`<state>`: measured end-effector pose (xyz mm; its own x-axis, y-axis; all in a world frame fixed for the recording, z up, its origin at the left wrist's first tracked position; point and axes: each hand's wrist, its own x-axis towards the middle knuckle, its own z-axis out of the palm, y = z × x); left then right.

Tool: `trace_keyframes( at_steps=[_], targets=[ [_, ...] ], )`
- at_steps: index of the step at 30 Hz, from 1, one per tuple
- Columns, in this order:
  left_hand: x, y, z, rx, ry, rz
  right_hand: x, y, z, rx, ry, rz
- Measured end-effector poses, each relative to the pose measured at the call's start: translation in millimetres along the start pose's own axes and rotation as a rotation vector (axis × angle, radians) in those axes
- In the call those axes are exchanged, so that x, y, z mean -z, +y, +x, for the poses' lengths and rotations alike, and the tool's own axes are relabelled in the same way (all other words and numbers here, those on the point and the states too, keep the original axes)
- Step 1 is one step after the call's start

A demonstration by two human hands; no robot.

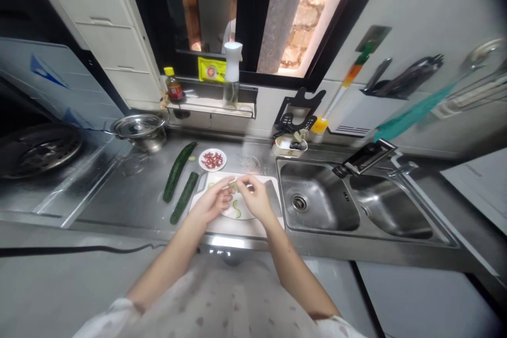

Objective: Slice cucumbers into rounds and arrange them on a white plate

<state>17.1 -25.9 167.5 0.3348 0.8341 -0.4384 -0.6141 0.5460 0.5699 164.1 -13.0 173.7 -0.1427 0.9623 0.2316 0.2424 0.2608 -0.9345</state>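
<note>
No lettering legible — print on yellow packet (206, 69), red-labelled bottle (173, 84) too small, blurred.

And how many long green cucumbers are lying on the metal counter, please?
2: the longer cucumber lies farther left; the shorter cucumber lies between it and the white cutting board. None seems hidden.

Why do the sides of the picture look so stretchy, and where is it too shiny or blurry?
In the head view, edges look stretched and smeary, like the knife holder; white glare shines on the counter's front edge; the brick wall outside is very bright; the left hand and right hand look clearer, but what's between them is too small to tell.
</note>
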Motion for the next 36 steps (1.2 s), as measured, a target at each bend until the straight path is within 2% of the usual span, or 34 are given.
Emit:
trace_keyframes(
  at_steps=[9,18,31,36],
  targets=[
    [3.7,5.9,0.3,-0.152,0.062,0.261,2.9,8.4,-1.5,0.065,-0.031,-0.09],
    [-1.2,11.6,-4.0,-0.3,0.148,0.492,2.9,7.5,-1.7,0.049,-0.043,-0.108],
    [-9.6,1.9,-10.1,-0.722,0.202,0.786,6.3,-2.0,-3.3,-0.093,-0.067,0.04],
    [-9.8,-4.1,-10.8,-0.789,0.257,0.853,7.9,2.0,-2.0,-0.094,-0.092,0.06]
  ],
)
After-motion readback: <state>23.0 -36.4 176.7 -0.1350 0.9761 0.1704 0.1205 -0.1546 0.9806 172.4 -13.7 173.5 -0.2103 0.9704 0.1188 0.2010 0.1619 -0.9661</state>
